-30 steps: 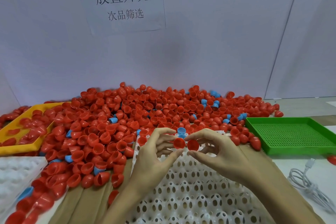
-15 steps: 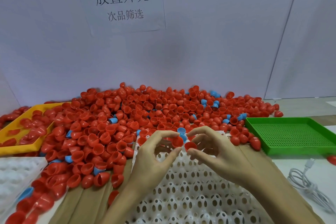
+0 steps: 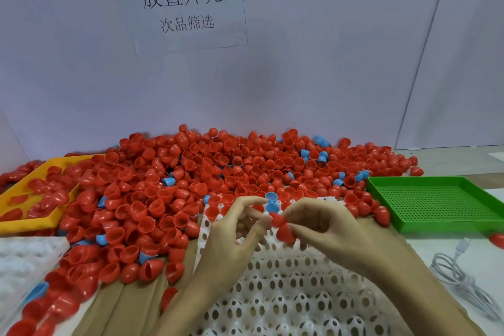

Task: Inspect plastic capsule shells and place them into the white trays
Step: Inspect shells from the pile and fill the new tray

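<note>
Far left: yellow tray (image 3: 16,222) holding red shells, and a white moulded tray (image 3: 19,262) at the near-left edge. Big heap of red capsule shells (image 3: 191,180) spreads across the table, a few blue ones mixed in. Centre: your left hand (image 3: 231,237) hovers over the perforated white tray (image 3: 286,294), thumb and curled fingers close to a red shell (image 3: 276,219); whether they touch it, you can't tell. Your right hand (image 3: 327,232) pinches a second red shell (image 3: 285,234) just below. Right: green mesh tray (image 3: 436,202), then a coiled white cable (image 3: 463,281).
</note>
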`<state>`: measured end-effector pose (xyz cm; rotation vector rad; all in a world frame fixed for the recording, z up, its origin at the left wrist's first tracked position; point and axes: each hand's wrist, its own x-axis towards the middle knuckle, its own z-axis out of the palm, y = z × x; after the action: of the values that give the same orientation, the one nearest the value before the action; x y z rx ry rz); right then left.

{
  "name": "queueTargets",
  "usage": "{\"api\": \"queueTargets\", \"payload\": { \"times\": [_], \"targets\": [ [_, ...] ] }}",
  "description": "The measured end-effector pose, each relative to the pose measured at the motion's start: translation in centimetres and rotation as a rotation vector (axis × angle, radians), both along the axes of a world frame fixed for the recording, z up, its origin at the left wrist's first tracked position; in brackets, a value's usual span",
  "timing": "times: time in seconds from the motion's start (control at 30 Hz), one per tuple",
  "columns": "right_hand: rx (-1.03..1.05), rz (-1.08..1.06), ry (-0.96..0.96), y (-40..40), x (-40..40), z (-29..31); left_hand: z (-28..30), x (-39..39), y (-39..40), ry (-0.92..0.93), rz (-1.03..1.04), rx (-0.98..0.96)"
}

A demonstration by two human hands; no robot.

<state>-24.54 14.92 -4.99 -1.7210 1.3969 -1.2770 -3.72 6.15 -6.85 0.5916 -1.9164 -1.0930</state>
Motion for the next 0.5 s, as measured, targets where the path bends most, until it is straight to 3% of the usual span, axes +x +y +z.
{"api": "queueTargets", "payload": {
  "times": [0.23,0.5],
  "targets": [
    [-0.142,-0.612,0.32,-0.2,-6.1,-0.4,-0.6,-0.3,-0.3,-0.159,0.0,-0.129],
    [-0.057,-0.656,0.492,-1.8,-7.8,-2.6,-0.8,-0.2,-0.1,-0.218,-0.104,-0.149]
  ]
}}
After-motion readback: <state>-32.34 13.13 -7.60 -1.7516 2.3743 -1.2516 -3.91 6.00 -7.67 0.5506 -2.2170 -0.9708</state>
